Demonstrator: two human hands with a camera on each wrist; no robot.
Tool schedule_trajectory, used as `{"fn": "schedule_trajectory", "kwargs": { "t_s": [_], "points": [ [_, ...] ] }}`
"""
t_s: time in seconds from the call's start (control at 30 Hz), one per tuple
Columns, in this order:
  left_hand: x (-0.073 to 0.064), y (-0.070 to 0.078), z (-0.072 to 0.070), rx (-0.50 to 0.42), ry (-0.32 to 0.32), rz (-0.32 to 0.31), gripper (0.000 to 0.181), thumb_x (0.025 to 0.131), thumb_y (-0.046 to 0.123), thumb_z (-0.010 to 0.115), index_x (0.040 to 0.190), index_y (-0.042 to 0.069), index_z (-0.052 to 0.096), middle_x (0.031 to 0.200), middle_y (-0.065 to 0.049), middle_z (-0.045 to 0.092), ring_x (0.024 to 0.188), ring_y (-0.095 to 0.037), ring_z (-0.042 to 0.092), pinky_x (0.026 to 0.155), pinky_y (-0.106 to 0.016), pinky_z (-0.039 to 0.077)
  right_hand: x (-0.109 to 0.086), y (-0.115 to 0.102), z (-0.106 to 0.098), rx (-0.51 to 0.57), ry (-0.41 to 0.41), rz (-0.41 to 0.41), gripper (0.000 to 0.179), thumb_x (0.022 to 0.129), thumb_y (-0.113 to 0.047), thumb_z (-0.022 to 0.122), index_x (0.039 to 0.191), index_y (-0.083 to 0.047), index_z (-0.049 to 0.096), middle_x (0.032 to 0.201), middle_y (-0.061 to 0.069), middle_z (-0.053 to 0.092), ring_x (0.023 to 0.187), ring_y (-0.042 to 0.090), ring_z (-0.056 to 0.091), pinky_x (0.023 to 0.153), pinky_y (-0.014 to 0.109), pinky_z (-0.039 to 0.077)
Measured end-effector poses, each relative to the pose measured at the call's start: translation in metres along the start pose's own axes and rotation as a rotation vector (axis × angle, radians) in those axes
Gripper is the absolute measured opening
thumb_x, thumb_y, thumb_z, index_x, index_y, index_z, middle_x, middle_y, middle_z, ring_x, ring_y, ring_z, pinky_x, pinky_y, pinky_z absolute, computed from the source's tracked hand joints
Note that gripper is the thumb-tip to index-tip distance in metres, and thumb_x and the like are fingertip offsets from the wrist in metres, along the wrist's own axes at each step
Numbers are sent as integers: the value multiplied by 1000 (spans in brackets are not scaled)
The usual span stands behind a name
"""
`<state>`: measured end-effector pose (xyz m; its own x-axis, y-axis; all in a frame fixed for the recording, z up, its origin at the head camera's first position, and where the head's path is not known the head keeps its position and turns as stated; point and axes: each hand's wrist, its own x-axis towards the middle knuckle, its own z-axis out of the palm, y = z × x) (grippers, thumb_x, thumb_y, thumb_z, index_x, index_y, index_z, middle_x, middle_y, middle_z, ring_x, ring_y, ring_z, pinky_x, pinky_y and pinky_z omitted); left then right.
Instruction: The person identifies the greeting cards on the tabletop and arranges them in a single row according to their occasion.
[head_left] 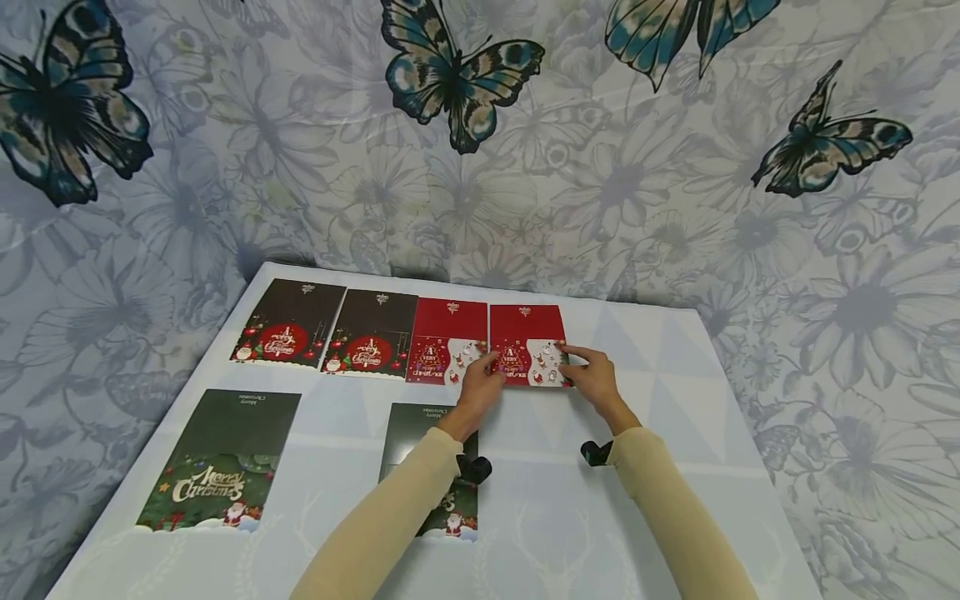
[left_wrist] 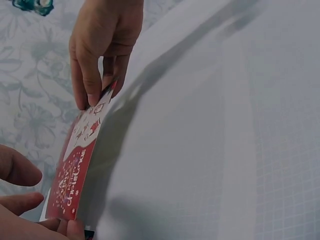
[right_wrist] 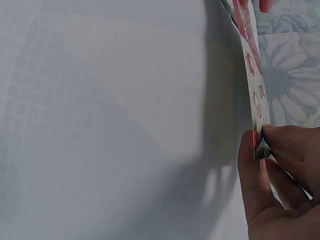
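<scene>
A red Christmas card [head_left: 525, 323] with white patterned print lies rightmost in the back row in the head view. My right hand [head_left: 597, 382] pinches its right edge between thumb and fingers, plain in the right wrist view [right_wrist: 285, 175]. At the card's left edge, my left hand [head_left: 478, 390] holds on with curled fingertips; its fingers [left_wrist: 17, 167] show at the lower left of the left wrist view. The card appears lifted slightly from the table there. Beside it lies a second red card [head_left: 450, 318], partly behind the left hand.
Two dark cards [head_left: 300, 304] [head_left: 382, 312] continue the back row leftward. A green Merry Christmas card [head_left: 225, 433] lies at the front left of the white table [head_left: 637, 533]. Another green card [head_left: 412, 421] is partly covered by the left forearm. A butterfly-patterned cloth [head_left: 322, 192] hangs behind.
</scene>
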<state>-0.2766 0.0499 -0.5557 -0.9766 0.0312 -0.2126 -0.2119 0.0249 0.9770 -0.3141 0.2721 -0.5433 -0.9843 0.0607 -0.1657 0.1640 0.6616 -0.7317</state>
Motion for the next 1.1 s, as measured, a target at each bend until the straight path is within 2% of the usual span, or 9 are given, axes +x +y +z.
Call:
{"fn": "schedule_trajectory", "kwargs": {
  "t_s": [0.23,0.5,0.87,1.1],
  "points": [
    [-1,1,-1,-3,-8,2,56,93,1,53,149,-1,44,154,-19,42,144,-36,36,112,-48,39,1,-2,2,2,-9,22,45,95,-16,67,139,-9,60,148,20,50,90,22,63,67,22,49],
    [-2,1,-4,-14,-21,8,55,95,2,52,149,-1,44,155,-21,41,145,-36,36,111,-48,40,-1,-6,2,-19,-55,23,50,98,-16,62,147,-10,52,154,18,44,102,25,63,76,27,49],
    [-1,1,-6,-10,-13,-5,52,98,6,53,149,1,44,155,-22,40,144,-36,37,111,-48,41,-1,-4,1,-26,-84,4,53,98,-13,61,149,-9,48,154,19,44,96,23,62,70,25,48],
    [0,0,-6,-13,-28,-10,52,100,8,52,150,2,43,157,-20,37,146,-35,33,113,-48,38,-1,-2,1,-16,-99,8,56,98,-13,60,151,-6,44,156,18,42,109,28,63,80,30,52]
  ]
}}
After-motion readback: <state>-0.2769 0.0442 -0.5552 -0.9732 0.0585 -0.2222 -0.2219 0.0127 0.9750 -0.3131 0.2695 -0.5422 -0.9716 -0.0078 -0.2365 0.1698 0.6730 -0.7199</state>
